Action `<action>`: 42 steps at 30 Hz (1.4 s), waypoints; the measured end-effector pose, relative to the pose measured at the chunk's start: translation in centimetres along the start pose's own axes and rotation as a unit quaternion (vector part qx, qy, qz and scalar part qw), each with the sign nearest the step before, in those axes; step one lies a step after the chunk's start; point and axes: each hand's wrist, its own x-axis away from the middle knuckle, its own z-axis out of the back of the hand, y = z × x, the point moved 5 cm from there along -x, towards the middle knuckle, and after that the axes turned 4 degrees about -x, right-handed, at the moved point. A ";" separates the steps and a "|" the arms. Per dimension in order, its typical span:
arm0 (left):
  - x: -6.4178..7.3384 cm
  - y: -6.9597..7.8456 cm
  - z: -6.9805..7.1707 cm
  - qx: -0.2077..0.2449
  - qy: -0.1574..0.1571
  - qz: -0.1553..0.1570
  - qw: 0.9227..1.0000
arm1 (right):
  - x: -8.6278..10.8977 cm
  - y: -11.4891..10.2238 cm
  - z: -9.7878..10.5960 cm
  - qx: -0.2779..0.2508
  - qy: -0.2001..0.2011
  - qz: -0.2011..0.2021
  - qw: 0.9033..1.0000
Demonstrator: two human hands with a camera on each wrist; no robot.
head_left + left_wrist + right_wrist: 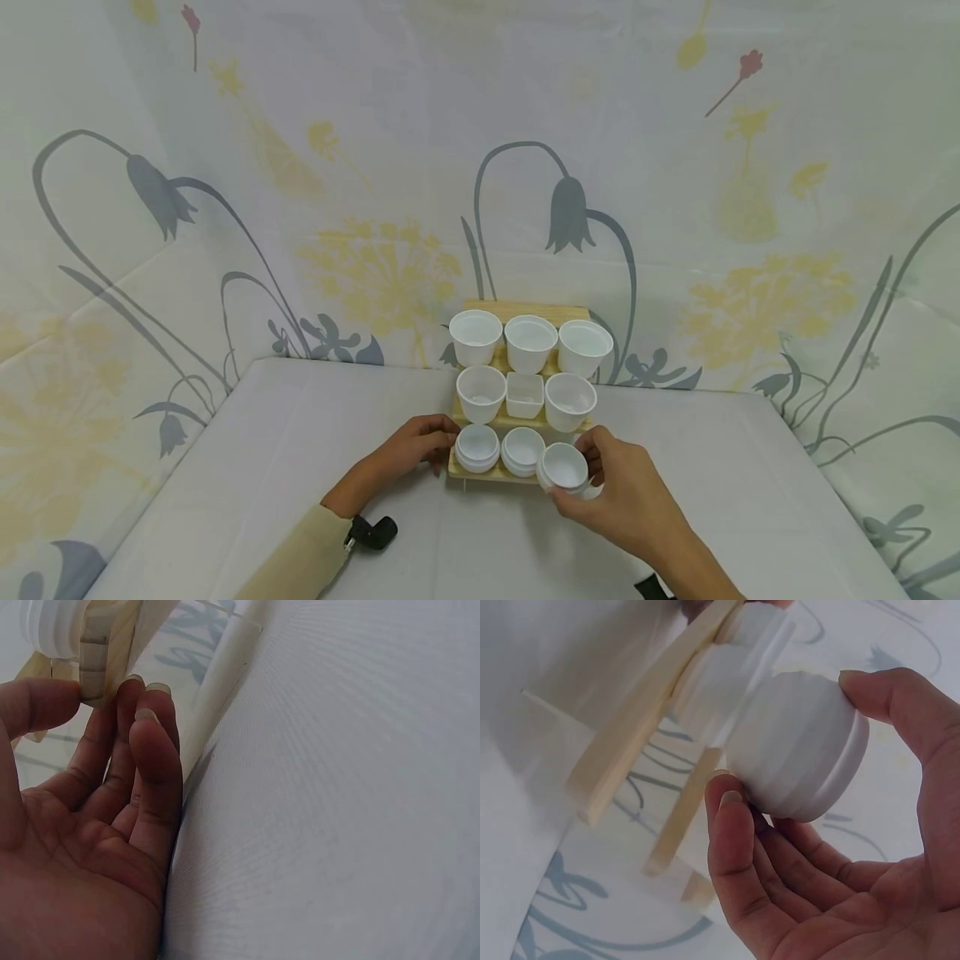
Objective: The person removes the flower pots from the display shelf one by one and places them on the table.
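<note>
A tiered wooden stand (555,314) bears three rows of small white cups. My left hand (420,443) is at the left end of its lowest shelf. In the left wrist view, the thumb and fingertips pinch the end of the wooden board (96,656). Between thumb and curled fingers, my right hand (630,492) grips a round white cup (564,467) at the right end of the front row. In the right wrist view, this cup (799,746) stands out from the board, tilted, close to its neighbour (705,690).
Two more round white cups, one left (477,447) and one middle (522,452), sit in the front row. A square white cup (525,395) stands between two round ones in the middle row. Behind the stand rises a flower-printed cloth (390,167); a white cloth covers the table (300,433).
</note>
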 end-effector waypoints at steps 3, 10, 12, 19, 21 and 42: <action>-0.1 -0.1 -0.1 0.006 -0.003 0.000 1.000 | 0.2 -0.3 -0.3 -0.004 0.003 0.013 1.000; -0.2 -0.3 -0.1 0.006 -0.002 0.004 1.000 | 0.3 -1.2 -1.6 -0.022 -0.019 0.032 0.999; -0.1 -0.3 -0.1 0.007 -0.003 0.002 1.000 | 0.4 -1.4 -2.0 -0.025 -0.024 0.037 0.999; 0.1 -0.2 -0.1 0.010 -0.005 0.002 1.000 | 0.5 -1.7 -3.5 -0.027 -0.044 0.019 0.998; 0.0 -0.2 -0.1 0.012 -0.006 0.003 1.000 | 0.5 -1.8 -3.8 -0.029 -0.049 0.016 0.998; 0.0 -0.3 -0.1 0.008 -0.011 -0.006 1.000 | 0.5 -2.1 -7.2 -0.051 -0.073 0.035 0.995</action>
